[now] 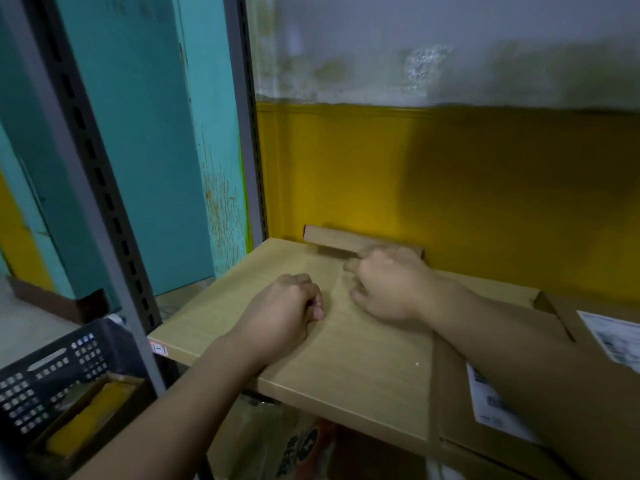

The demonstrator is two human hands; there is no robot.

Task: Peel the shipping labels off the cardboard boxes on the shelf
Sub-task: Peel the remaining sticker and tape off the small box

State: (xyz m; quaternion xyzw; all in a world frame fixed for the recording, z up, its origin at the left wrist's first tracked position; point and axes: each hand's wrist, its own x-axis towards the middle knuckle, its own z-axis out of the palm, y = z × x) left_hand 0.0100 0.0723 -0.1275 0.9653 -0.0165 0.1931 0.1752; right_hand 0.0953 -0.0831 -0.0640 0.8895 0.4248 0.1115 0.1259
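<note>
— Yellow paint is covering the lower wall (450,174) behind the shelf (214,306), and stained grey plaster is running above it. Where are the labels sitting?

— Both are lying at the shelf's right end. One white label (491,407) is sticking to the cardboard box (453,393) there, partly hidden by the right forearm. Another label (613,337) is showing farther right, at the frame's edge. Whether that one is sitting on a second box or on another flap of the same one, I cannot tell.

— And the hands?

— Neither is touching a label. The left hand (284,310) is resting on the middle of the shelf, fingers curled into a fist with nothing showing inside. The right hand (388,282) is reaching toward the shelf's back edge, just beside a flat cardboard piece (332,237) lying there. Its fingers are curling too, but blur is hiding whether they are pinching anything.

— How are those labels going to handle?

— I'm judging them to be thin, light paper, glued flat and tearing easily under a fast pull. The cardboard beneath is looking stiff, though its top skin is probably going to lift with the glue. I'd be starting at a corner, working a fingernail under it, then pulling low and slow along the box face. The other hand would be pressing the box down, so it isn't sliding on the smooth shelf.

— Anything else nearby?

— A dark blue crate (52,375) is sitting below the shelf's left front corner, holding some cardboard.
</note>
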